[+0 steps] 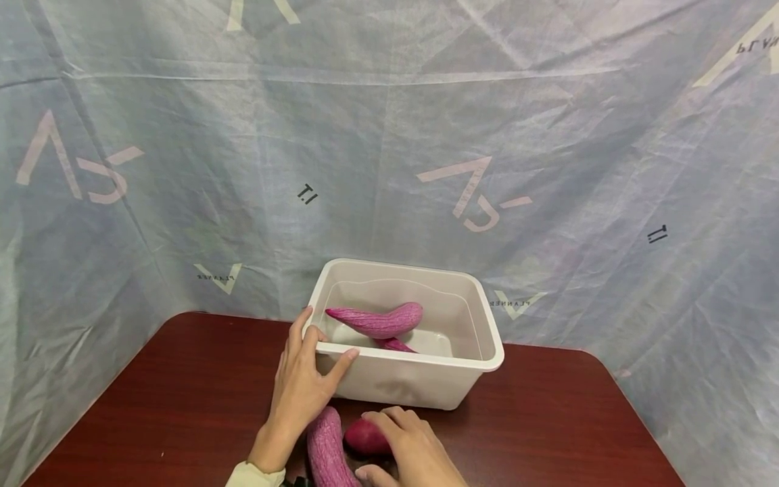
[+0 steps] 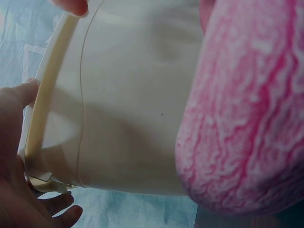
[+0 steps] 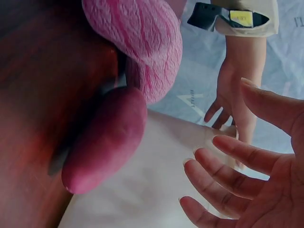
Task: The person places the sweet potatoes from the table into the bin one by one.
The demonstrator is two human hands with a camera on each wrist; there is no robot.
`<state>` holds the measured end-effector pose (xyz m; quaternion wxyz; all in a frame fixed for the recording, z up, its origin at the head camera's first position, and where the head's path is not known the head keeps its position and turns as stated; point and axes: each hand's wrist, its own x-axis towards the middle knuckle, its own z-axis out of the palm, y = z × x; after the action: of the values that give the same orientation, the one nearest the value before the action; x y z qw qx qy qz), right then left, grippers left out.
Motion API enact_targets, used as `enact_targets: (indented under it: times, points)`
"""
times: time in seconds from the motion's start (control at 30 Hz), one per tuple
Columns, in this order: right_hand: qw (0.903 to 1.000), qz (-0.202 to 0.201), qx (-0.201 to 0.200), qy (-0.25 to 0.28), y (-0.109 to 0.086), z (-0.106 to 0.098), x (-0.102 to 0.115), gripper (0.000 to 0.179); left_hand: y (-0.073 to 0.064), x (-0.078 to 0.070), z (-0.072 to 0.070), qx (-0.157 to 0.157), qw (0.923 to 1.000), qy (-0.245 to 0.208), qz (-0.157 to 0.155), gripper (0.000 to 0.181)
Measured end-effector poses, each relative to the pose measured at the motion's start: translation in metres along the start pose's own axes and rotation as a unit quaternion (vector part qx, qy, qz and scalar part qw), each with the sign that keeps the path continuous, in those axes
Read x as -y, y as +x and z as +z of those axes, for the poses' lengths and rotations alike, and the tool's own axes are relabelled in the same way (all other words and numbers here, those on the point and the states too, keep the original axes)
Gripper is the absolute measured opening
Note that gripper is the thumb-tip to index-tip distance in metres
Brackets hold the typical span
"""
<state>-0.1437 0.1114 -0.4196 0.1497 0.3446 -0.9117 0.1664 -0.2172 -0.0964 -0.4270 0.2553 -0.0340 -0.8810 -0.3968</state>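
Note:
My left hand grips the near left corner of a cream plastic bin, with fingers over the rim and thumb along the front edge. My right hand hovers over a smooth dark red sweet potato, partly covering it in the head view. In the right wrist view the fingers are spread and relaxed, apart from the sweet potato. A pink streaked eggplant lies on the table between the hands, beside the sweet potato. Inside the bin, another streaked eggplant rests across a further pink piece, mostly hidden beneath it.
The dark red-brown table has rounded far corners. Grey printed cloth hangs behind and along both sides, close to the bin's back. A dark strap device sits on the left wrist.

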Motion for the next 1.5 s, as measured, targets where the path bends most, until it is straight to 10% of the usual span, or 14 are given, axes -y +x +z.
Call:
enact_targets:
  times: [0.7,1.13,1.5]
  points:
    - [0.9943,0.077,0.056,0.047,-0.011,0.02,0.004,0.053,0.0,-0.002,0.004,0.002,0.9999,-0.009,0.005,0.046]
    - [0.9944,0.047,0.094,0.014,-0.011,0.039,0.012,0.037,-0.001,0.001,0.002,-0.008,1.0,-0.002,0.004,0.046]
    - [0.9886,0.096,0.116,-0.006,-0.011,0.04,0.017,0.062,0.007,0.0,-0.003,-0.012,0.9999,-0.006,0.006,0.047]
